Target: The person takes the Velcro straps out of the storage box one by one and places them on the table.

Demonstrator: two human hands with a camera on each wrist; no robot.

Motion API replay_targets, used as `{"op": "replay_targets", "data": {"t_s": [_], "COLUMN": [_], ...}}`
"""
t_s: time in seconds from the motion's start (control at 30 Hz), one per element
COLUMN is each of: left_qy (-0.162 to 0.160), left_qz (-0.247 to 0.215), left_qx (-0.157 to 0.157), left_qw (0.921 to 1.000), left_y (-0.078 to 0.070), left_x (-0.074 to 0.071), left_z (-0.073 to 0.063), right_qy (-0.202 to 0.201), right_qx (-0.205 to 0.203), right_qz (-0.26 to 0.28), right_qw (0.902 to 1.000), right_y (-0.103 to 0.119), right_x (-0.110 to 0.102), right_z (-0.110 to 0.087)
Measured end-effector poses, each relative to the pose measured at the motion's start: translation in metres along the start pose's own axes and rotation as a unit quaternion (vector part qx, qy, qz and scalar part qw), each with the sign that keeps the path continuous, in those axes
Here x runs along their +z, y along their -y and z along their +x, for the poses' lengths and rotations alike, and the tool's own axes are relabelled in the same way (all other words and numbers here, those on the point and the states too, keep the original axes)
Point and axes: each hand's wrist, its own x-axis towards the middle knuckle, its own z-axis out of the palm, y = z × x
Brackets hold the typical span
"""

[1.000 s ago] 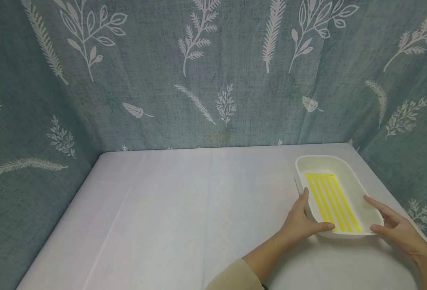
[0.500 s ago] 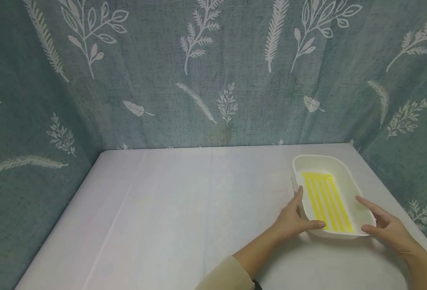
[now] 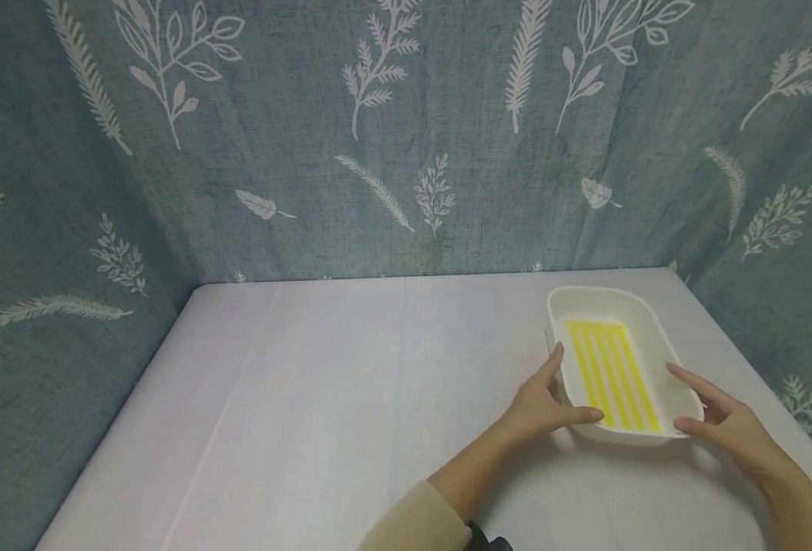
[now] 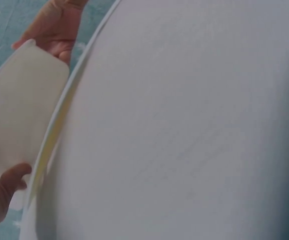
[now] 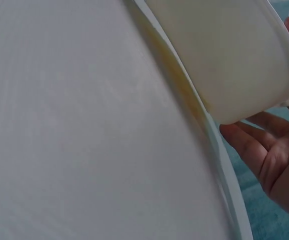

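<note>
A white plastic tray (image 3: 643, 344) with rounded corners and yellow stripes across its inside bottom is at the right side of the table. My left hand (image 3: 536, 405) grips its near left corner, thumb over the near rim and fingers along the left wall. At the near right corner my right hand (image 3: 732, 425) holds the tray between thumb and fingers. Shadow lies under the tray's near end. The left wrist view shows the tray's pale outer face (image 4: 24, 95) between two hands; the right wrist view shows the tray (image 5: 229, 55) with fingers (image 5: 249, 145) at its corner.
A white cloth-covered table (image 3: 295, 398) spreads to the left of the tray. Blue-green fabric with white leaf prints (image 3: 461, 191) stands behind the table and along both sides. A beige sleeve (image 3: 415, 520) and a black wristband (image 3: 481, 539) show on the left arm.
Both hands have moved the tray a little to the left and slightly toward the back of the table. Their grip on its near corners looks the same.
</note>
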Motion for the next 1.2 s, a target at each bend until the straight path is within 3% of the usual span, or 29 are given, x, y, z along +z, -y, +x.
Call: {"op": "replay_targets", "data": {"t_s": [0.2, 0.37, 0.67, 0.97, 1.2], "left_qy": [0.000, 0.001, 0.012, 0.022, 0.011], "left_qz": [-0.008, -0.001, -0.035, -0.023, -0.015], "left_qx": [-0.003, -0.005, -0.007, 0.001, -0.010], "left_qw": [1.0000, 1.0000, 0.9993, 0.9995, 0.9998], "left_y": [-0.002, -0.007, -0.018, -0.020, -0.020], "left_x": [-0.010, -0.020, -0.041, -0.065, -0.079], "left_z": [-0.002, -0.008, -0.018, -0.021, -0.032], "right_qy": [-0.021, -0.024, -0.021, -0.003, 0.000], "right_qx": [0.040, 0.025, -0.008, 0.007, -0.004], "right_qz": [-0.020, -0.004, 0.004, -0.013, -0.001], "right_qw": [0.9988, 0.9994, 0.9997, 0.9999, 1.0000], "right_y": [0.012, 0.024, 0.042, 0.065, 0.078], "right_x": [0.007, 0.012, 0.020, 0.032, 0.046], "right_z": [0.004, 0.006, 0.008, 0.014, 0.017]}}
